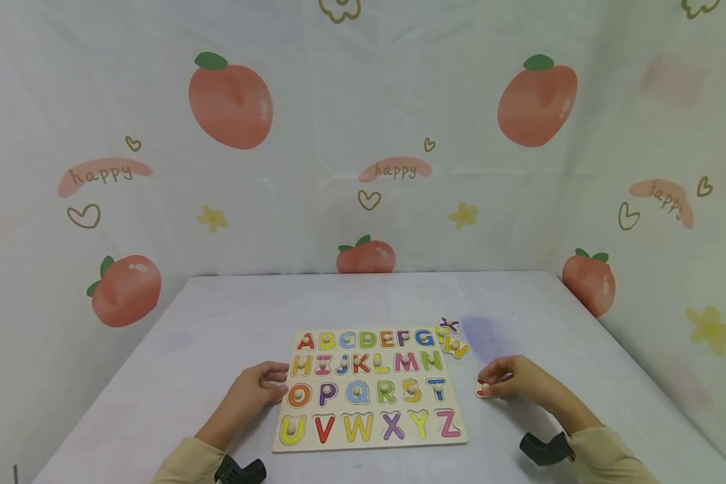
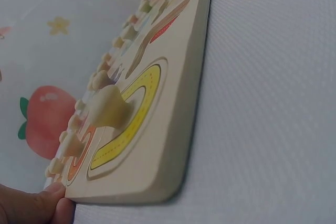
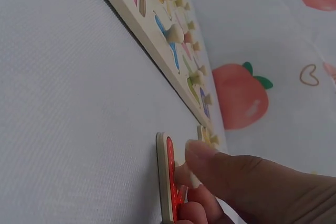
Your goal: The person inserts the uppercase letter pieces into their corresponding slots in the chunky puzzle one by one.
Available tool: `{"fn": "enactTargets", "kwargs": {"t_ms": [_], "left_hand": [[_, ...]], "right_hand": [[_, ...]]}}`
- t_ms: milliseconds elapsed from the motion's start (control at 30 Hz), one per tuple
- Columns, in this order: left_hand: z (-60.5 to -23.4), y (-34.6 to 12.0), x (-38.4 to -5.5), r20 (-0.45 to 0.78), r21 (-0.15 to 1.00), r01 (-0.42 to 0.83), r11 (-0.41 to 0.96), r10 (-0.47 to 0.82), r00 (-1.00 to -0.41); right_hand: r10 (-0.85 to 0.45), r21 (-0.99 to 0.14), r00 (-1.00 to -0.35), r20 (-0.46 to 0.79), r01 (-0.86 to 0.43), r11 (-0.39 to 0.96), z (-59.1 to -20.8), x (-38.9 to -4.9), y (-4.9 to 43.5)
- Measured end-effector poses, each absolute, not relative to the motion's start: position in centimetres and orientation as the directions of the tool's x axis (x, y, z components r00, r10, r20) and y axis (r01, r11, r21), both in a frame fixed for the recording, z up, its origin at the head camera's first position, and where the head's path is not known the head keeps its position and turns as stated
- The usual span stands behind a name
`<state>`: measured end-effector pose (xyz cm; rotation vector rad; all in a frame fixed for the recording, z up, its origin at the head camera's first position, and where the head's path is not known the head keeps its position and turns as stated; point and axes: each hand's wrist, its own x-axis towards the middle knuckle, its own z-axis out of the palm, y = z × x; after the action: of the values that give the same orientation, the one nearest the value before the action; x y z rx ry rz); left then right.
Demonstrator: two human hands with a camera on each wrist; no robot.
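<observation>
A wooden alphabet puzzle board [image 1: 369, 447] lies flat on the table. Pieces with round knobs fill A to U, while V, W, X, Y and Z show as recesses without knobs. My left hand [image 1: 259, 390] rests with fingertips and thumb at the board's left edge; the left wrist view catches its thumb [image 2: 44, 198] beside a yellow U piece [image 2: 149, 98]. To the right of the board, my right hand [image 1: 517, 380] grips a red letter V piece [image 3: 169, 177] between thumb and fingers, low over the table. Its fingers partly hide the piece.
By the board's top right corner lie a purple X piece [image 1: 449, 325], a yellow Y piece [image 1: 441, 332] and a yellow W piece [image 1: 456, 347], close together. The white table [image 1: 242, 296] has a faint purple stain [image 1: 482, 334] right of them. A fruit-printed cloth [image 1: 302, 215] hangs behind.
</observation>
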<state>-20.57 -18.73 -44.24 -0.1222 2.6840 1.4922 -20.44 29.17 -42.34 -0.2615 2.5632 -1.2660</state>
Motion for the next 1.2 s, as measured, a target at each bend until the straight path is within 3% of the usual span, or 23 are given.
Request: {"fn": "enactTargets", "kwargs": {"t_ms": [500,733,1200], "left_hand": [[-44.1,-18.6,-20.4,-0.099,0.841,-0.105,0.530,-0.040,-0.994],[-44.3,-18.6,-20.5,-0.111,0.841,-0.120,0.527,-0.047,-0.993],[-44.2,-18.7,-20.5,-0.107,0.841,-0.109,0.529,-0.036,-0.994]], "right_hand": [[-0.256,-0.759,-0.946,-0.200,-0.016,0.651,-42.4,-20.6,28.9],[-0.247,-0.771,-0.957,-0.155,-0.039,0.636,-41.2,-20.6,28.2],[-0.237,-0.767,-0.971,-0.015,-0.141,0.626,-38.9,-21.0,20.7]]}}
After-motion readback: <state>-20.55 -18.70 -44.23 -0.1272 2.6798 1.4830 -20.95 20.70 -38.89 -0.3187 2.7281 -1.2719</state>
